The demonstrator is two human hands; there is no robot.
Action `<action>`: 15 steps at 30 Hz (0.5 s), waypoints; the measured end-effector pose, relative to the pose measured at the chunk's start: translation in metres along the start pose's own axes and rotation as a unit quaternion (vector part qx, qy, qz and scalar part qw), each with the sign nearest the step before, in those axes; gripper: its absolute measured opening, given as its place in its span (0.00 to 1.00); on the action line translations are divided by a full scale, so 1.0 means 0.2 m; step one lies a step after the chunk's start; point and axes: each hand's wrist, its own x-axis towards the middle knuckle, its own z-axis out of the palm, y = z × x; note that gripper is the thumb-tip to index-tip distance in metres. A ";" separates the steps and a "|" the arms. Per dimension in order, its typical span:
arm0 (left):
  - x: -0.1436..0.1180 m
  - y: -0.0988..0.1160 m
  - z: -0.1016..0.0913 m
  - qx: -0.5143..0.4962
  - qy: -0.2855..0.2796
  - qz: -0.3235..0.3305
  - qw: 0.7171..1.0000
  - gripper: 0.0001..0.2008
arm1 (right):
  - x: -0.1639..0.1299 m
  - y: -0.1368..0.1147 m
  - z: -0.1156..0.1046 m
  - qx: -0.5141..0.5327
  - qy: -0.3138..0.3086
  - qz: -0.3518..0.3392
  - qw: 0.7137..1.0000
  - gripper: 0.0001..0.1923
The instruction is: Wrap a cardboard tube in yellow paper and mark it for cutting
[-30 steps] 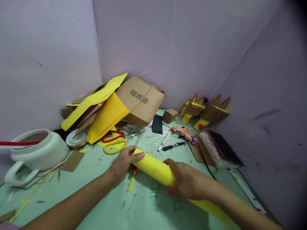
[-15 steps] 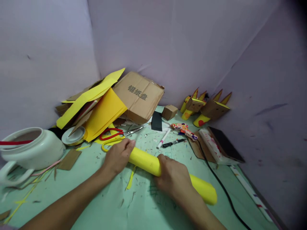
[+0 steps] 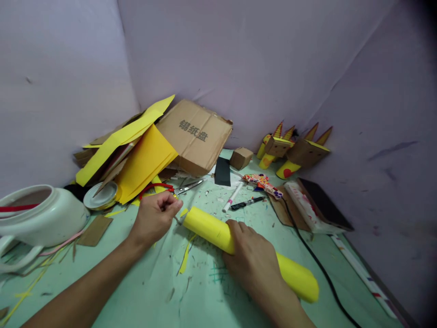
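A yellow paper tube (image 3: 208,228) lies slantwise in front of me, its far left end higher in view than its near right end. My right hand (image 3: 251,255) is wrapped over its middle. Just off the tube's left end, my left hand (image 3: 155,216) is closed in a pinch. A thin dark sliver shows between its fingertips and the tube's end, too small to name. Scissors (image 3: 187,187) with a red handle lie behind my left hand, which partly covers them. Under the tube's left part is a narrow yellow paper strip (image 3: 185,259).
A cardboard box (image 3: 196,136) and yellow card sheets (image 3: 146,166) lean at the back. A white pot (image 3: 51,214) stands left. Toward the right are a patterned glue gun (image 3: 262,183), its black cord (image 3: 312,255), a black pen (image 3: 247,203), a white marker (image 3: 233,198) and cardboard figures (image 3: 300,157).
My left hand has come off the tube's left end and moved slightly left, now pinching beside it. My right hand and the tube have shifted a little right and down in view.
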 end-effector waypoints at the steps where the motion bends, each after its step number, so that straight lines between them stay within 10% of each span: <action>1: 0.00 0.00 0.00 0.017 0.004 0.003 1.000 0.15 | 0.00 0.00 0.00 -0.001 -0.002 0.001 1.000 0.20; 15: 0.13 -0.16 -0.10 0.428 -0.124 0.056 0.894 0.16 | 0.00 0.07 0.00 0.023 -0.015 0.048 0.998 0.17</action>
